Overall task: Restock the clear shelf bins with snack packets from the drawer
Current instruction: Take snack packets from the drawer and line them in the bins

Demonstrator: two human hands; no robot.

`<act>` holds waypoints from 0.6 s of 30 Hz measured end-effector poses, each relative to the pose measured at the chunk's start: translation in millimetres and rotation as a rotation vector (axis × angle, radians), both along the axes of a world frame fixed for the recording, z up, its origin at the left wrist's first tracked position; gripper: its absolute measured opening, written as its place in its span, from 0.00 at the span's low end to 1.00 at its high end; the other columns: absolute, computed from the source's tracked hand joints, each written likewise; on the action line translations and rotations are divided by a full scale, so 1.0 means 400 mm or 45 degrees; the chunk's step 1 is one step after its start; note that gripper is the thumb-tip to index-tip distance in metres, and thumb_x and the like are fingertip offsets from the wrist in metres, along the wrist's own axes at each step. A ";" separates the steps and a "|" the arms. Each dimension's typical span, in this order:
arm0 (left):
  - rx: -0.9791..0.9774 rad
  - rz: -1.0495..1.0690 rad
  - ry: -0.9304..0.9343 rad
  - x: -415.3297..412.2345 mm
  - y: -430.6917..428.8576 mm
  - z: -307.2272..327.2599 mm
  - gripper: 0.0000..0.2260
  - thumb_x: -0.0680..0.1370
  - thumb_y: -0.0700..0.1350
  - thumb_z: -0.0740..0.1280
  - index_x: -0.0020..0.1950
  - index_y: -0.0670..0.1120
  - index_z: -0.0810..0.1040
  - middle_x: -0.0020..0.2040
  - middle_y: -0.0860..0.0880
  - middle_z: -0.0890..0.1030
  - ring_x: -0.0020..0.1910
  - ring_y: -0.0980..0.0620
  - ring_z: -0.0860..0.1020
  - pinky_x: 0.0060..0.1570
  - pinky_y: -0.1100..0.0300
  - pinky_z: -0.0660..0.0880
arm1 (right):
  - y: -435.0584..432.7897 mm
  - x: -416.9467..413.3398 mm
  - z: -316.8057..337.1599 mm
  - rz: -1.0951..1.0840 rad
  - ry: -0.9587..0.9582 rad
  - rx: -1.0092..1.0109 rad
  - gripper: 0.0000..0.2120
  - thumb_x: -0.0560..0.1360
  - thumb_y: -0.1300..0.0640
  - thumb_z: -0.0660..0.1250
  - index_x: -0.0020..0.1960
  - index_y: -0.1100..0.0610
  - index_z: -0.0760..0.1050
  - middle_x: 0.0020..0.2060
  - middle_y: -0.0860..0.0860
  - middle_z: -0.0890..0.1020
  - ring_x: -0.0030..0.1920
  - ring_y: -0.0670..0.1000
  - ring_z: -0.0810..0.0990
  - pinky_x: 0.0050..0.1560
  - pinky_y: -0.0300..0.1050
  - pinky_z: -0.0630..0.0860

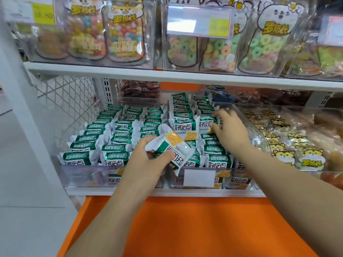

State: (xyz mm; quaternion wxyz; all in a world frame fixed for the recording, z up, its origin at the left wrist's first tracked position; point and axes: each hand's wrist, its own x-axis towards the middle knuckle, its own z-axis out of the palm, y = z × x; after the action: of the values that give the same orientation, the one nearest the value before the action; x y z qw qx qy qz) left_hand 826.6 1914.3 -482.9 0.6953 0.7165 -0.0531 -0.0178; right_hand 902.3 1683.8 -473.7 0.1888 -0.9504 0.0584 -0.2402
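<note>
Two clear shelf bins stand side by side on the lower shelf, the left bin (78,175) and the right bin (200,182), both packed with rows of green-and-white snack packets (118,138). My left hand (148,164) grips a small stack of the same packets (172,145) above the divide between the bins. My right hand (230,130) reaches into the right bin and pinches an upright packet (206,126) in its right row.
An orange surface (185,229) spreads below the shelf edge (167,192). Right of the bins is a clear bin of hamster-printed candies (289,143). The upper shelf (167,75) holds bags of gummy rings and sweets. A wire mesh panel (74,97) closes the left side.
</note>
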 end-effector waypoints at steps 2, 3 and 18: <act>0.021 0.002 -0.007 -0.003 0.001 0.002 0.13 0.76 0.45 0.68 0.58 0.57 0.74 0.46 0.55 0.82 0.43 0.53 0.82 0.44 0.58 0.79 | -0.009 -0.005 0.005 -0.027 0.056 -0.140 0.15 0.79 0.49 0.62 0.64 0.50 0.73 0.63 0.57 0.71 0.55 0.59 0.76 0.57 0.52 0.71; 0.032 0.001 -0.014 -0.004 0.002 0.002 0.12 0.76 0.45 0.68 0.58 0.57 0.74 0.48 0.56 0.82 0.43 0.56 0.82 0.42 0.61 0.78 | -0.010 -0.010 0.015 -0.056 0.085 -0.166 0.16 0.79 0.47 0.61 0.64 0.48 0.74 0.63 0.57 0.71 0.59 0.59 0.74 0.60 0.53 0.69; 0.351 -0.099 -0.292 -0.030 -0.031 0.004 0.07 0.76 0.44 0.69 0.51 0.55 0.74 0.43 0.58 0.79 0.37 0.67 0.76 0.40 0.72 0.71 | 0.090 -0.218 0.080 0.829 0.339 0.253 0.26 0.72 0.54 0.72 0.66 0.42 0.68 0.51 0.46 0.79 0.48 0.45 0.79 0.50 0.46 0.78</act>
State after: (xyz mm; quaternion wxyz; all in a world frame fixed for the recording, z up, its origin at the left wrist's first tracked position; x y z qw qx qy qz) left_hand 814.8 1902.1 -481.4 0.5787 0.7998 -0.1569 0.0302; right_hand 815.2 1719.7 -441.8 0.3374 -0.9192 -0.2001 -0.0349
